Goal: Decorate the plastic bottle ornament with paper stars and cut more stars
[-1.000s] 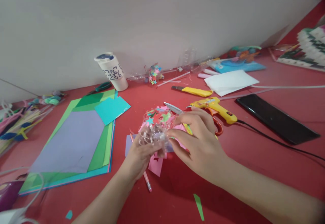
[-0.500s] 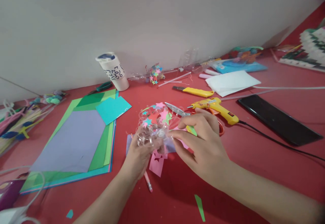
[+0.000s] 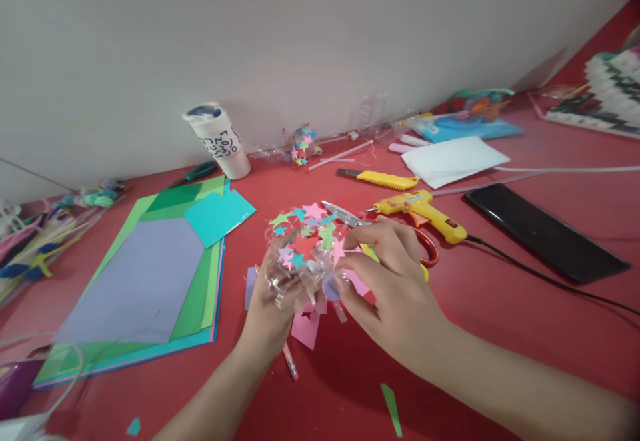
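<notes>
My left hand is wrapped round the lower left of a clear plastic ornament. Small paper stars in pink, blue, green and red, such as a pink star, cover its top. At the ornament's right side is my right hand, its thumb and fingers curled in a pinch by another pink star; whatever lies between the tips is too small to make out. Below the ornament lie pink paper scraps with a star cut out and a pencil. Scissors lie behind, partly hidden by my right hand.
A yellow glue gun with a black cord, a yellow cutter and a black phone are at right. Coloured sheets lie left, a white tumbler behind them. Another starred ornament is near the wall.
The ornament has tilted so that more of its starred top faces me. My right fingers have shifted slightly along its right side, beside a pink star. The view has moved a little.
</notes>
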Demonstrator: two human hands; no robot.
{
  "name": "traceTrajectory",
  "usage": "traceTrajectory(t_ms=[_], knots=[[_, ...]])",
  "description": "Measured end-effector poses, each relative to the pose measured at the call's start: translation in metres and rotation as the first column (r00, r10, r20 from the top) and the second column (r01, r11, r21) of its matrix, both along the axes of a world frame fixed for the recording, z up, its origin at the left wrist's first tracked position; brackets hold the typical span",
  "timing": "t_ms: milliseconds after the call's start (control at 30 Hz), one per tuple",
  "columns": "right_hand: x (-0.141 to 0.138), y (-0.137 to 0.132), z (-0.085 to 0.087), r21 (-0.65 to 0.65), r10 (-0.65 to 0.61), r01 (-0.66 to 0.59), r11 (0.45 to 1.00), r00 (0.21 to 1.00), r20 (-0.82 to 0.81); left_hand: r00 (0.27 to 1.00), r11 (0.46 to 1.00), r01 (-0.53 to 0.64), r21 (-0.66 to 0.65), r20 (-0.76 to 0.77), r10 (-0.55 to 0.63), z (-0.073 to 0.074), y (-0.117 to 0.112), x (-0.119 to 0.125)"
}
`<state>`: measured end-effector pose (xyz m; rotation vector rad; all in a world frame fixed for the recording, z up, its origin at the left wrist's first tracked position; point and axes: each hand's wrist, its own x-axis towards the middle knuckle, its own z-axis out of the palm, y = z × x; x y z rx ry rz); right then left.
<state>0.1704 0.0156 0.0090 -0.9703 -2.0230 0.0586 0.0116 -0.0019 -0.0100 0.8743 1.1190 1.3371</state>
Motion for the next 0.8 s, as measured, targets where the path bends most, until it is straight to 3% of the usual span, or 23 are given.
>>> traceTrajectory(t_ms=[233,633,800], knots=[[-0.001,0.0019,-0.0011,0.08,-0.003,0.003,0.997,1.0,0.003,0.998,0.999,0.04,0.016,0.057,-0.041,-0.0025,-0.0057,0.0034],[-0.0008,0.0026,0.0025,0.067,0.019,-0.018,0.998,1.0,-0.022,0.998,0.999,0.041,0.019,0.052,-0.042,0.0051,-0.0003,0.0028],[0.0046,0.0009,0.0079,0.07,0.039,-0.037,0.997,0.998,-0.038,0.98,0.991,0.134,0.021,0.146,-0.136,0.005,0.0024,0.0005]])
